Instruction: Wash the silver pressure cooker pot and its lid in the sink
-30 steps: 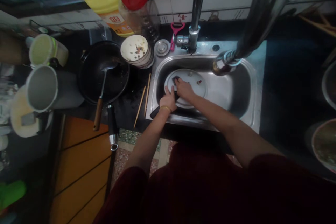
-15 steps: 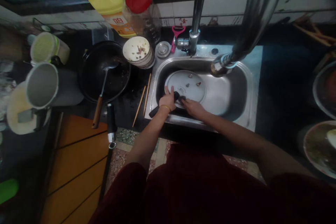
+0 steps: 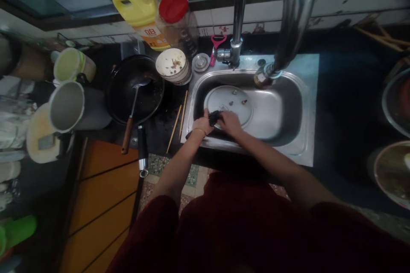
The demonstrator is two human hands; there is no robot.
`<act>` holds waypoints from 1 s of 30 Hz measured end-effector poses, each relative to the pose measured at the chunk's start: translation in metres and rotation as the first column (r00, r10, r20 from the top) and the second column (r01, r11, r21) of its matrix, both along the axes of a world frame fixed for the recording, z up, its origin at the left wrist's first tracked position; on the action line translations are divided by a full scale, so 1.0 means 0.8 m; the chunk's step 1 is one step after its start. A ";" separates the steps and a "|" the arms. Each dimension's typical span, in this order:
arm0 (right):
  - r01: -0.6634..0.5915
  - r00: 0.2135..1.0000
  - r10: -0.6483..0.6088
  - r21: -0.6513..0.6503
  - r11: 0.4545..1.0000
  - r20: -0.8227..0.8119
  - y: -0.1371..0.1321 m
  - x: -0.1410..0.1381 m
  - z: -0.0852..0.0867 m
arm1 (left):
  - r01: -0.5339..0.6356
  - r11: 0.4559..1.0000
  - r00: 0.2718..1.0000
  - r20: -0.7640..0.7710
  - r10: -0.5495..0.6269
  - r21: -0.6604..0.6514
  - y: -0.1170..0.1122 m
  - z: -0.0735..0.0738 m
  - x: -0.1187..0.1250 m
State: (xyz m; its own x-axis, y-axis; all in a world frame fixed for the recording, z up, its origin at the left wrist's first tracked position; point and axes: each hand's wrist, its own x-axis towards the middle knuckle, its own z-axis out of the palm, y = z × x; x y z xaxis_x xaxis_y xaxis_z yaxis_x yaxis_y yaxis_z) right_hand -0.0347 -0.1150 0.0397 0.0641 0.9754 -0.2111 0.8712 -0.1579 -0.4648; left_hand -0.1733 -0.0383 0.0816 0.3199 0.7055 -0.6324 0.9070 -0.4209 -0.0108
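Note:
A round pale pan (image 3: 235,108) with a few food scraps on it lies in the steel sink (image 3: 288,106). My left hand (image 3: 201,124) is closed round its black handle (image 3: 188,135) at the sink's near left edge. My right hand (image 3: 229,122) rests on the pan's near rim, fingers closed on a dark scrubbing pad (image 3: 214,116) that sits between the two hands. A gold bangle is on my left wrist.
A tall tap (image 3: 237,17) and a second spout (image 3: 272,72) stand over the sink. To the left are chopsticks (image 3: 179,121), stacked dirty bowls (image 3: 173,65), a black wok (image 3: 136,89) with a ladle, jugs, a yellow bottle (image 3: 141,8) and a red-lidded jar (image 3: 177,13). Bowls stand at the right edge.
My right hand slid with the dark pad from the pan's far left part back to its near rim, close to my left hand. The left hand stayed on the handle.

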 end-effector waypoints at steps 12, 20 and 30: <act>0.035 0.994 -0.039 -0.032 0.999 -0.106 0.006 0.006 -0.015 | 0.006 1.000 1.000 0.020 -0.006 0.000 0.005 -0.007 0.001; 0.502 0.861 -0.507 -0.098 0.859 -0.041 0.006 0.050 -0.035 | 0.011 0.999 1.000 -0.017 -0.010 0.035 0.005 -0.002 0.006; 0.550 0.830 -0.558 -0.166 0.819 -0.004 0.002 0.061 -0.045 | 0.011 0.998 0.998 -0.059 -0.008 0.055 0.005 -0.003 0.007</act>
